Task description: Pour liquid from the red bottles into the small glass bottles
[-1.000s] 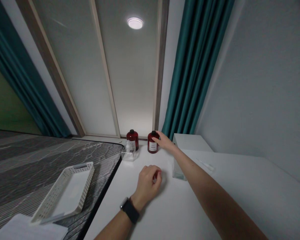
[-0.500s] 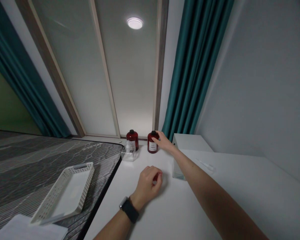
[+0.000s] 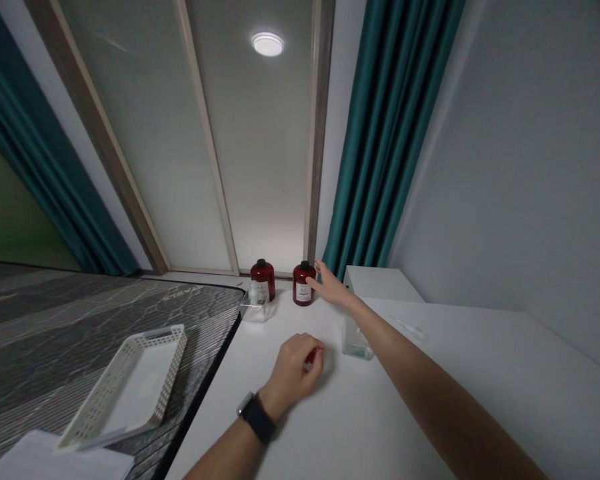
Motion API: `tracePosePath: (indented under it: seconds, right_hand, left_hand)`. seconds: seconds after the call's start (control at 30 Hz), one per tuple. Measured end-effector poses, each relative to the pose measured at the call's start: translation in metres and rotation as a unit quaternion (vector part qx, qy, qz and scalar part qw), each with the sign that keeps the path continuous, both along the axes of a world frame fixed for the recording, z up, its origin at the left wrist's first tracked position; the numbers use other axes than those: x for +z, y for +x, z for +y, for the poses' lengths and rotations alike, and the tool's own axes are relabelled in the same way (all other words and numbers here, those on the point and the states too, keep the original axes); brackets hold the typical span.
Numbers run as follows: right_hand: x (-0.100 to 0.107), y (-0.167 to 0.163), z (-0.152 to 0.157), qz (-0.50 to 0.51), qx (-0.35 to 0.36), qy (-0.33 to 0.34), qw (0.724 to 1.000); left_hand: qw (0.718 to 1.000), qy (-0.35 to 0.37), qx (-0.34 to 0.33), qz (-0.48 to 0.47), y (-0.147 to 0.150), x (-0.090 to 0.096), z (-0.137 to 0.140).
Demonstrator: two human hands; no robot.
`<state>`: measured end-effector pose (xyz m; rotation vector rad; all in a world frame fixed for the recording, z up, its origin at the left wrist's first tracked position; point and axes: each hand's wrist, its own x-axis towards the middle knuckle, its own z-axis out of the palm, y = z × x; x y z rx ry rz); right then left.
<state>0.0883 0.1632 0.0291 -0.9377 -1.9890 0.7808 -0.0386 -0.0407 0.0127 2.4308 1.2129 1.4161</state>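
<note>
I see right hand (image 3: 329, 287), just right of centre, fingers now spread, grip loosened; red bottle (image 3: 301, 285) probably released. Left hand (image 3: 294, 368), lower centre: curled, contents hidden.

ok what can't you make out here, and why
All in the head view:
Left hand: curled fingers hide its palm.
Right hand: too small to tell if its fingertips touch the right red bottle.
That bottle's label: print too small to read.
Left red bottle: partly covered by the clear container in front.
Papers: cut off by the bottom edge, partly hidden by the white basket.
</note>
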Motion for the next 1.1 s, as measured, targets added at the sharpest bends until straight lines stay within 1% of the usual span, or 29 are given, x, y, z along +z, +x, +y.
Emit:
tracePosePath:
  seconds: [0.13, 0.33, 0.47, 0.57, 0.67, 0.8, 0.97, 1.1]
  right_hand:
    - [0.010, 0.014, -0.014, -0.020, -0.002, -0.018, 1.000]
    - [0.022, 0.042, -0.052, -0.041, 0.002, -0.022, 0.999]
    - [0.026, 0.069, -0.077, -0.044, -0.016, -0.027, 0.999]
    - [0.025, 0.094, -0.095, -0.040, -0.041, -0.035, 0.998]
    - [0.017, 0.117, -0.113, -0.037, -0.068, -0.050, 0.996]
    - [-0.004, 0.137, -0.135, -0.032, -0.099, -0.065, 0.993]
    - [-0.033, 0.139, -0.147, 0.002, -0.104, -0.061, 0.993]
    - [-0.045, 0.135, -0.147, 0.030, -0.104, -0.057, 0.992]
  left_hand:
    - [1.000, -0.021, -0.001, 0.012, 0.001, -0.002, 0.001]
    - [0.998, -0.053, 0.001, 0.022, 0.001, -0.005, 0.001]
    - [0.997, -0.077, -0.001, 0.028, 0.002, -0.008, 0.002]
    - [0.996, -0.086, -0.005, 0.033, 0.004, -0.010, 0.002]
    - [0.995, -0.091, -0.007, 0.037, 0.006, -0.009, 0.001]
    - [0.994, -0.102, -0.011, 0.036, 0.007, -0.009, 0.001]
    - [0.992, -0.122, -0.008, 0.034, 0.009, -0.009, 0.001]
    - [0.991, -0.131, 0.002, 0.019, 0.009, -0.012, 0.003]
